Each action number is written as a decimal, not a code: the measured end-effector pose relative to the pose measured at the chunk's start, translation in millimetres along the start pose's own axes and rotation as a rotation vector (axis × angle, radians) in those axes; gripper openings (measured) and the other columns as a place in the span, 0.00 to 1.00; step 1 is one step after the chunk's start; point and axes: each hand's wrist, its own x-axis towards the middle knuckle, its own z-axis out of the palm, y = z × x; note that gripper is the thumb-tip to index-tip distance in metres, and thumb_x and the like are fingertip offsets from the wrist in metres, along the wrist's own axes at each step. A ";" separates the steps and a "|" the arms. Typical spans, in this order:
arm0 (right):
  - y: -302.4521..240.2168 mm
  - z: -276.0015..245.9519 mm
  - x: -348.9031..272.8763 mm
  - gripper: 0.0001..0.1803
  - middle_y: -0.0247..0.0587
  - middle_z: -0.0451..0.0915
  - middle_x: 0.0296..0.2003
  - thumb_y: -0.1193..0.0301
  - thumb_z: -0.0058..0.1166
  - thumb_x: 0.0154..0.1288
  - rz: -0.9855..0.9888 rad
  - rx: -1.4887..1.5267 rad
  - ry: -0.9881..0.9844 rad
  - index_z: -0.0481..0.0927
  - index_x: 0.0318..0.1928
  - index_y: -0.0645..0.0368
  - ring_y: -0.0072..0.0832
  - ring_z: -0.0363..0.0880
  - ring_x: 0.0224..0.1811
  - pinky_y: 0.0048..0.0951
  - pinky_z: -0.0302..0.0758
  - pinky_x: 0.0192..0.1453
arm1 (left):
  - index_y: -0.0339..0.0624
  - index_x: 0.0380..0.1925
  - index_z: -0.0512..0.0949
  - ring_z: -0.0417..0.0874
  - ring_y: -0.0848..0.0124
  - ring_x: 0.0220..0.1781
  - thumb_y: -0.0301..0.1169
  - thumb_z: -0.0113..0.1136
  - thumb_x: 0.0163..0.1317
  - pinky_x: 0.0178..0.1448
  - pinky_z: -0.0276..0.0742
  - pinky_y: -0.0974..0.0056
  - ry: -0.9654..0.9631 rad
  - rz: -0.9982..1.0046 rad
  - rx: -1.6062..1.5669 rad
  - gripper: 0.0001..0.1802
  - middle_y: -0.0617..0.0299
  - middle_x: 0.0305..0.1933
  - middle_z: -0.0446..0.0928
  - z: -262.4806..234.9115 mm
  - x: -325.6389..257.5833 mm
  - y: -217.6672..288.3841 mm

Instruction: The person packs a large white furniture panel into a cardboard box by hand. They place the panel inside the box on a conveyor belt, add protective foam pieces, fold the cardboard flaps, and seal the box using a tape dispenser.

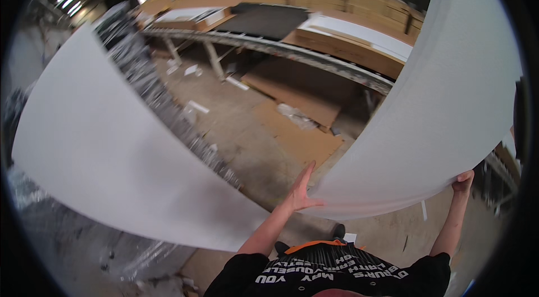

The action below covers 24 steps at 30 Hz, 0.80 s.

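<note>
So I've got this big white sheet (449, 100) filling the right side of the frame, left hand (300, 193) flat against its lower edge with fingers spread, right hand (464, 181) curled around the bottom right corner. It bows a lot, so I'd guess light, floppy and easy to crease; best held wide apart along the edge. Another sheet (95, 151) curves across the left.

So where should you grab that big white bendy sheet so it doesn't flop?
Probably along its lower edge, from underneath, hands spread wide. The white sheet is broad, thin and bowed, so it likely needs two far-apart supports. Here the left hand presses flat at the lower edge, while the right hand grips the same edge farther right.
</note>
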 end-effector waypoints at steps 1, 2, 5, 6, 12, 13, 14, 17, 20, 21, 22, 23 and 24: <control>-18.0 -43.4 -8.3 0.39 0.38 0.81 0.29 0.80 0.52 0.21 -0.003 0.033 -0.049 0.75 0.48 0.72 0.38 0.80 0.38 0.37 0.74 0.56 | 0.34 0.67 0.57 0.70 0.57 0.66 0.41 0.78 0.40 0.68 0.64 0.58 -0.023 0.039 -0.040 0.56 0.47 0.65 0.69 21.1 24.6 0.6; -31.0 -83.7 -23.1 0.37 0.35 0.80 0.24 0.81 0.52 0.23 -0.007 0.065 -0.086 0.75 0.48 0.71 0.36 0.80 0.34 0.36 0.75 0.55 | 0.34 0.64 0.62 0.73 0.60 0.62 0.40 0.77 0.40 0.65 0.67 0.59 -0.195 -0.040 -0.143 0.52 0.49 0.60 0.72 43.7 44.6 0.1; -43.3 -116.0 -34.5 0.35 0.37 0.79 0.35 0.77 0.56 0.36 -0.198 -0.081 0.162 0.72 0.53 0.69 0.34 0.78 0.42 0.35 0.72 0.57 | 0.32 0.55 0.73 0.80 0.67 0.51 0.37 0.76 0.41 0.57 0.73 0.63 -0.556 -0.235 -0.365 0.39 0.54 0.48 0.81 116.5 87.7 13.5; -58.0 -117.4 -42.1 0.35 0.40 0.80 0.42 0.75 0.58 0.42 -0.262 -0.144 0.231 0.70 0.56 0.68 0.34 0.78 0.48 0.35 0.70 0.59 | 0.32 0.52 0.75 0.81 0.69 0.48 0.36 0.76 0.42 0.54 0.74 0.64 -0.549 -0.239 -0.403 0.36 0.56 0.44 0.82 141.8 105.7 34.9; -151.3 -258.3 -186.1 0.29 0.40 0.76 0.51 0.67 0.59 0.59 -0.457 -0.614 0.916 0.69 0.59 0.66 0.30 0.73 0.55 0.30 0.66 0.62 | 0.34 0.46 0.77 0.79 0.73 0.40 0.40 0.74 0.48 0.47 0.75 0.66 -0.923 -0.232 -0.696 0.29 0.63 0.37 0.81 351.4 186.2 75.8; -173.4 -279.1 -216.2 0.27 0.39 0.76 0.51 0.68 0.57 0.61 -0.481 -0.639 1.011 0.69 0.59 0.65 0.29 0.72 0.55 0.29 0.65 0.62 | 0.35 0.46 0.77 0.78 0.74 0.40 0.41 0.74 0.49 0.46 0.75 0.66 -0.998 -0.209 -0.772 0.29 0.64 0.37 0.80 388.7 196.7 92.2; -184.0 -288.0 -245.4 0.25 0.38 0.76 0.51 0.69 0.56 0.63 -0.464 -0.646 1.040 0.70 0.58 0.65 0.27 0.72 0.54 0.27 0.66 0.61 | 0.35 0.46 0.77 0.77 0.74 0.40 0.42 0.74 0.49 0.46 0.74 0.67 -1.072 -0.211 -0.842 0.29 0.65 0.36 0.79 415.4 197.8 99.6; -225.9 -306.5 -346.1 0.22 0.36 0.76 0.49 0.69 0.54 0.64 -0.442 -0.778 1.161 0.71 0.57 0.64 0.25 0.73 0.51 0.26 0.66 0.58 | 0.36 0.45 0.77 0.74 0.78 0.39 0.45 0.72 0.52 0.44 0.71 0.71 -1.294 -0.195 -0.910 0.28 0.69 0.35 0.77 501.6 206.2 127.6; -249.0 -303.4 -424.1 0.24 0.38 0.76 0.50 0.68 0.58 0.63 -0.528 -0.745 1.291 0.70 0.57 0.66 0.27 0.73 0.52 0.27 0.66 0.61 | 0.37 0.40 0.78 0.73 0.81 0.38 0.46 0.72 0.53 0.42 0.70 0.72 -1.496 -0.204 -0.915 0.25 0.71 0.34 0.76 572.0 210.0 135.6; -257.6 -287.0 -429.6 0.25 0.39 0.76 0.52 0.70 0.58 0.63 -0.550 -0.761 1.284 0.70 0.58 0.67 0.28 0.73 0.54 0.29 0.67 0.62 | 0.37 0.40 0.78 0.73 0.81 0.37 0.44 0.71 0.55 0.42 0.70 0.72 -1.543 -0.235 -0.916 0.22 0.71 0.33 0.76 595.4 214.2 136.4; -264.5 -281.0 -442.2 0.26 0.40 0.76 0.52 0.68 0.59 0.63 -0.495 -0.762 1.262 0.69 0.58 0.67 0.28 0.73 0.54 0.28 0.67 0.62 | 0.37 0.39 0.78 0.73 0.82 0.37 0.41 0.70 0.56 0.42 0.70 0.72 -1.588 -0.267 -0.914 0.20 0.71 0.33 0.77 618.0 219.5 137.1; -277.9 -275.5 -453.6 0.26 0.40 0.76 0.52 0.67 0.59 0.64 -0.527 -0.786 1.308 0.69 0.58 0.67 0.28 0.73 0.54 0.28 0.67 0.62 | 0.37 0.39 0.79 0.74 0.82 0.36 0.38 0.69 0.58 0.41 0.70 0.73 -1.631 -0.283 -0.926 0.17 0.72 0.32 0.77 643.0 226.8 143.1; -285.4 -272.0 -464.8 0.26 0.40 0.77 0.52 0.66 0.59 0.64 -0.557 -0.803 1.355 0.69 0.58 0.67 0.28 0.74 0.54 0.28 0.67 0.62 | 0.37 0.37 0.80 0.75 0.83 0.34 0.30 0.66 0.60 0.38 0.71 0.73 -1.641 -0.199 -0.852 0.09 0.71 0.31 0.79 666.1 234.8 147.5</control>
